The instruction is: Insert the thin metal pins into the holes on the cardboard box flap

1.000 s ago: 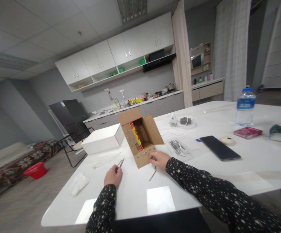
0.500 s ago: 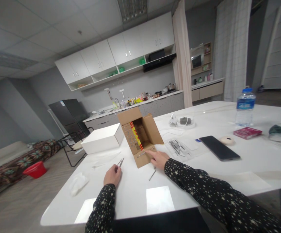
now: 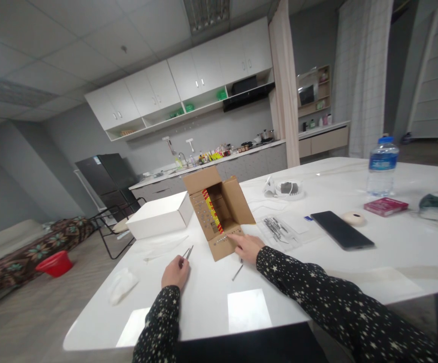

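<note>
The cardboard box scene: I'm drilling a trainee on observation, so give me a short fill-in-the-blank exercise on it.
1. The right hand touches the front flap of the open ____ box.
2. The left hand holds thin metal ____.
3. A loose nail lies on the white ____ beside the right hand.
4. The water bottle has a ____ cap.

Missing words: cardboard; nails; table; blue

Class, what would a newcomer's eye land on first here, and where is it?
The open cardboard box mid-table, its front flap studded with nails, the right hand pointing at the row. Left of it, the left hand pinches thin metal nails; a dark phone lies to the right.
</note>
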